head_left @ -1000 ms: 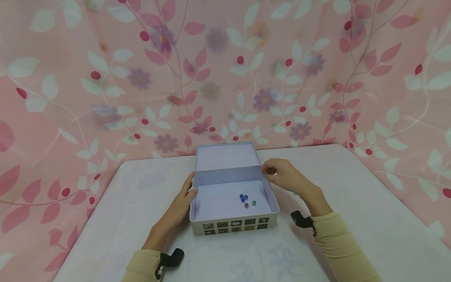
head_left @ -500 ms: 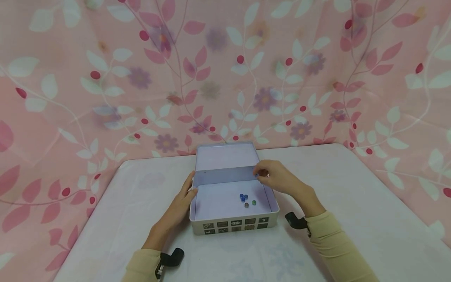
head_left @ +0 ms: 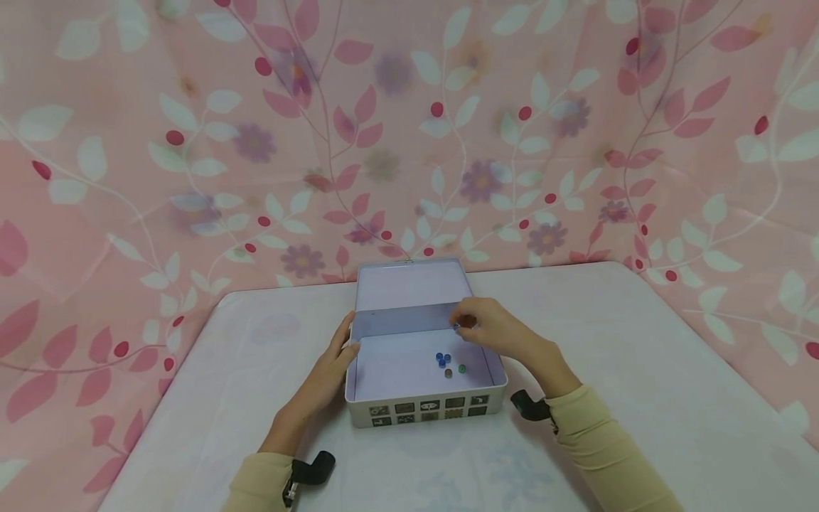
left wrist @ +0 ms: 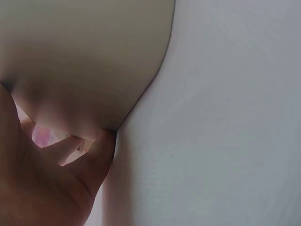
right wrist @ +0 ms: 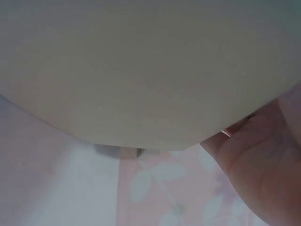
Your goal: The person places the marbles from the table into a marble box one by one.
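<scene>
A white tin box (head_left: 397,370) with small dark pictures along its front stands on the table, its hinged lid (head_left: 412,284) tipped back. On its floor lie three blue marbles (head_left: 442,363) touching one another, a brownish marble (head_left: 448,373) and a green marble (head_left: 462,368). My left hand (head_left: 329,370) holds the box's left side, thumb at the rim and fingers along the outer wall. Over the back right of the box, my right hand (head_left: 495,328) pinches another blue marble (head_left: 456,326) between thumb and forefinger. In the right wrist view, the box wall hides the fingertips of that hand (right wrist: 263,160).
A white cloth covers the table (head_left: 269,334). Behind it hangs a pink curtain (head_left: 409,142) with leaves and flowers. A black wrist-camera mount (head_left: 313,468) sits at the left cuff, and another black mount (head_left: 530,405) at the right cuff, near the box's front right corner.
My right hand has moved left from the box's right rim to above its inside, carrying the blue marble. The left hand and the marbles on the box floor stay put.
</scene>
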The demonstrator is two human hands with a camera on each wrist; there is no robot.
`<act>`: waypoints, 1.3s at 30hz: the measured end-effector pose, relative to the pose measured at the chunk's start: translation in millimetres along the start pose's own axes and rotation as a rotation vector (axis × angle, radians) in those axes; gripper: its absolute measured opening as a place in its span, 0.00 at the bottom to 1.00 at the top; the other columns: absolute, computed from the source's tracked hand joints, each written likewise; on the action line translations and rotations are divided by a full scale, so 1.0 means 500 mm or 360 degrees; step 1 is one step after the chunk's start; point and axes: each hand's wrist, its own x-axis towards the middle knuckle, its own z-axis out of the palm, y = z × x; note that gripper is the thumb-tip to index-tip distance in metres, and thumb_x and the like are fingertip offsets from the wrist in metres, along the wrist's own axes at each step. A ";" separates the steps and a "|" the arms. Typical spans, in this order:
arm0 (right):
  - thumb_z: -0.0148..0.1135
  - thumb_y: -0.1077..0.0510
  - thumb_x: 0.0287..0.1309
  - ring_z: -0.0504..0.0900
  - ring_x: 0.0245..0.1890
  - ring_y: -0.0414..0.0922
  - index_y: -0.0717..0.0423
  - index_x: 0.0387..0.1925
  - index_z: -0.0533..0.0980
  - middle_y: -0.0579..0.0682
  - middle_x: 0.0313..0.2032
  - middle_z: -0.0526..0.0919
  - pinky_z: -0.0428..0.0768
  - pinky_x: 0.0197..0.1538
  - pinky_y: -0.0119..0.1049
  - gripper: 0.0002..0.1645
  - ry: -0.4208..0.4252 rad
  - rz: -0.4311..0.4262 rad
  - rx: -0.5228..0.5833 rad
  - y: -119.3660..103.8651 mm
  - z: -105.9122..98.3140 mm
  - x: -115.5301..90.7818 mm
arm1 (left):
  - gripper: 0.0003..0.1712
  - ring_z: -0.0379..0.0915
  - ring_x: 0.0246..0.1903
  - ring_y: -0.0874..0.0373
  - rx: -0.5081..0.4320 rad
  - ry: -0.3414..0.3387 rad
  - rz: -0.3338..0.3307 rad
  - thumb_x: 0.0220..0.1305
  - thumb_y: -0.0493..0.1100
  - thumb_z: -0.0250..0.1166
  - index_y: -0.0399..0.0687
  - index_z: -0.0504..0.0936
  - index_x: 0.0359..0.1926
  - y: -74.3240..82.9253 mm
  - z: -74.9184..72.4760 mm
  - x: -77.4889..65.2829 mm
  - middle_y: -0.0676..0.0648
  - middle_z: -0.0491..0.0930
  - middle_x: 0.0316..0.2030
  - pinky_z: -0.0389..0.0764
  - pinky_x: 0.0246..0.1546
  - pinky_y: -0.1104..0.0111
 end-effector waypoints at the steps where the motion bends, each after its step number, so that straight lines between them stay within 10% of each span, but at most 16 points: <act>1: 0.66 0.67 0.57 0.78 0.36 0.40 0.53 0.37 0.82 0.48 0.36 0.84 0.81 0.43 0.37 0.08 -0.0009 -0.0004 -0.0005 -0.001 0.002 0.001 | 0.33 0.47 0.77 0.39 -0.0003 0.0002 0.0001 0.78 0.57 0.45 0.91 0.39 0.73 0.000 0.000 -0.001 0.45 0.47 0.79 0.50 0.72 0.36; 39: 0.63 0.66 0.61 0.74 0.32 0.39 0.57 0.39 0.83 0.44 0.33 0.81 0.76 0.36 0.29 0.06 -0.0262 -0.0041 -0.0034 -0.045 0.090 0.042 | 0.34 0.46 0.77 0.38 -0.0065 -0.0014 0.0019 0.78 0.55 0.45 0.90 0.40 0.74 -0.004 -0.003 0.005 0.45 0.46 0.79 0.52 0.71 0.36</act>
